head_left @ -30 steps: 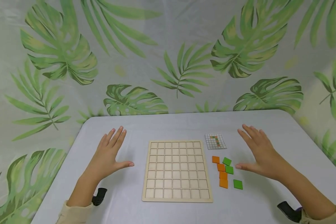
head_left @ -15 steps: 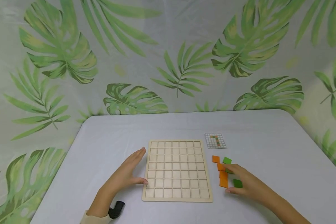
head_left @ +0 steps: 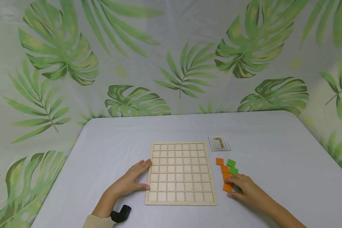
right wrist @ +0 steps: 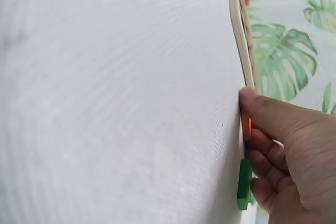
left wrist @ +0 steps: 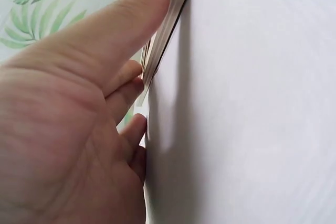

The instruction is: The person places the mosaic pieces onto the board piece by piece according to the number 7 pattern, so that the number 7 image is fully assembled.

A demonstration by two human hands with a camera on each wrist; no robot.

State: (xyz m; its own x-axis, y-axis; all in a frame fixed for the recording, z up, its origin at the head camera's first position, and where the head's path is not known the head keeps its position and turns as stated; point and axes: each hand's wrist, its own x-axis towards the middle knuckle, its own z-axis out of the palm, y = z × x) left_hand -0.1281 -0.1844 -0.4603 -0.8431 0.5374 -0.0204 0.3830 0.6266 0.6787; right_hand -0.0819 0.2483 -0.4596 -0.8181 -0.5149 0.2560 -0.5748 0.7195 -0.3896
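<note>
A square wooden grid board (head_left: 180,203) lies flat mid-table, its cells bare. My left hand (head_left: 129,181) rests against the board's left edge, fingers extended and thumb apart. To the right of the board is a loose group of thin square tiles, orange and green. My right hand (head_left: 248,189) pinches the nearest orange tile (head_left: 227,187) between thumb and fingers; its edge also shows in the right wrist view as an orange tile (right wrist: 247,128). Beneath that hand a green tile (right wrist: 243,184) is mostly hidden from the head view.
A small card (head_left: 219,143) printed with a grid and an orange-green pattern lies beyond the tiles. Two green tiles (head_left: 231,163) and other orange tiles (head_left: 219,161) sit close together. A black strap piece (head_left: 122,213) hangs below my left wrist. Leaf-printed cloth (head_left: 182,57) stands behind the table.
Both hands have come down and inward from above the table. The left now touches the board's left edge; the right has reached the tiles and taken hold of the nearest orange one.
</note>
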